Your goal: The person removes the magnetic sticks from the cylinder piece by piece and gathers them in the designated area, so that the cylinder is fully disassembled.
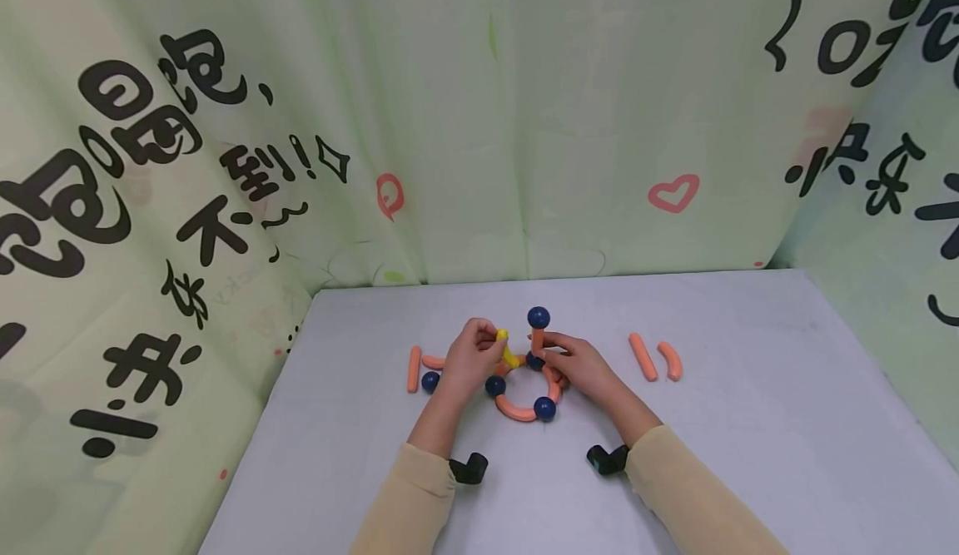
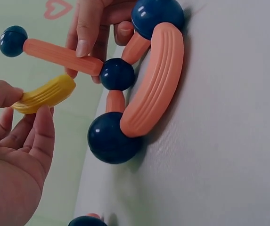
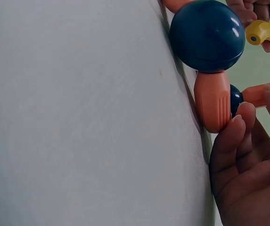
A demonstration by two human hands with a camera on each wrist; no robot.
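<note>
My left hand (image 1: 470, 361) pinches a yellow curved rod (image 2: 45, 96) between thumb and fingers, raised beside the upright rod. On the table lies a ring of orange curved rods (image 1: 515, 411) joined by dark blue balls (image 1: 544, 408). From the ring's far ball (image 2: 117, 74) an orange straight rod (image 2: 61, 56) stands up, with another blue ball (image 1: 538, 317) on its top end. My right hand (image 1: 580, 364) grips that straight rod low down, thumb against its side, other fingers near the ring. The yellow rod's free end points toward the upright rod, apart from it in the left wrist view.
Left of the ring lie an orange straight rod (image 1: 414, 369), a curved rod (image 1: 433, 362) and a blue ball (image 1: 430, 382), close by my left hand. Off to the right are another straight rod (image 1: 643, 357) and a curved one (image 1: 670, 361). A printed curtain (image 1: 464, 122) hangs behind the table.
</note>
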